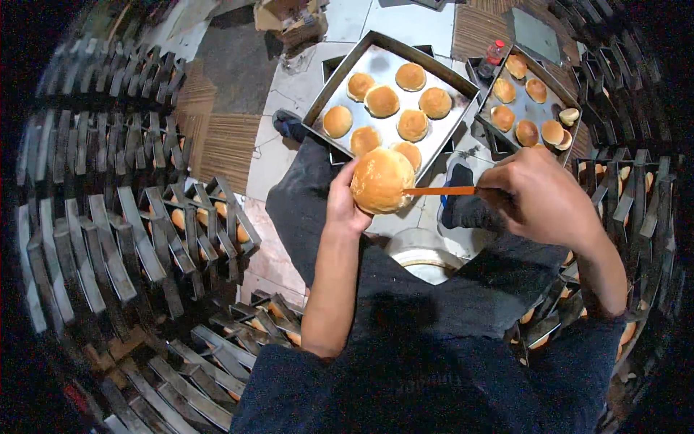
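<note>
My left hand [341,201] cups a round golden bun [381,181] from its left side, above the near corner of a metal tray. In my right hand [541,189], the fingers are closed round one end of a thin, flat orange-brown tool [442,191]. Its other end meets the bun's right side; whether the tip is inside the bun cannot be told. Several more buns [382,100] lie spaced apart in the square tray [439,72] just beyond my hands.
A second tray [546,112] of buns stands at the far right, with a red-capped bottle [494,53] beside it. Tall stacks of dark trays [108,239] and more stacks [625,206], some holding buns, flank me. A cardboard box [290,20] sits at the back.
</note>
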Motion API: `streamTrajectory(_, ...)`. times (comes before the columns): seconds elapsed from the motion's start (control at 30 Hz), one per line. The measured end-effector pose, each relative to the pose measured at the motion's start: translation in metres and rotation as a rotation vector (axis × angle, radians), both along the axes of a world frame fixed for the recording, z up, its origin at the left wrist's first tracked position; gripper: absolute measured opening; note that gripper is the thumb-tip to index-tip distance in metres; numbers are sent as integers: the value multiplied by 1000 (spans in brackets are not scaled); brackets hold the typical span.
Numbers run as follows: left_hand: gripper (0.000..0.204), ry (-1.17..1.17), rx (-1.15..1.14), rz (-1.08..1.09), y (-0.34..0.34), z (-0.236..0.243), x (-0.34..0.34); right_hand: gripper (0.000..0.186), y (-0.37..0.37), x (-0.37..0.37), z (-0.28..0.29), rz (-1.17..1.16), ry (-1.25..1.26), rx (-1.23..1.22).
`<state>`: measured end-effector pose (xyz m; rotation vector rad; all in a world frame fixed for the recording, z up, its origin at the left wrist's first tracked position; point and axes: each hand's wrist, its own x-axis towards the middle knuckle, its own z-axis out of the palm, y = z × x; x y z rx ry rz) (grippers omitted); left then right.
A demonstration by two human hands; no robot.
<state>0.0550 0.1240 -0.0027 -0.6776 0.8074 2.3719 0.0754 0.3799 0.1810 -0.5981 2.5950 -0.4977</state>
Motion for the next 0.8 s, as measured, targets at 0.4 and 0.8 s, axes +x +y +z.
streamTrajectory(0.4, 38, -4, -77, 529, 48, -56, -71, 9, 10, -28, -90, -226, 50, -189)
streamTrajectory(0.8, 54, -229, -253, 534, 80, -180, -261, 17, 60, -36, -142, -878, 6, -323)
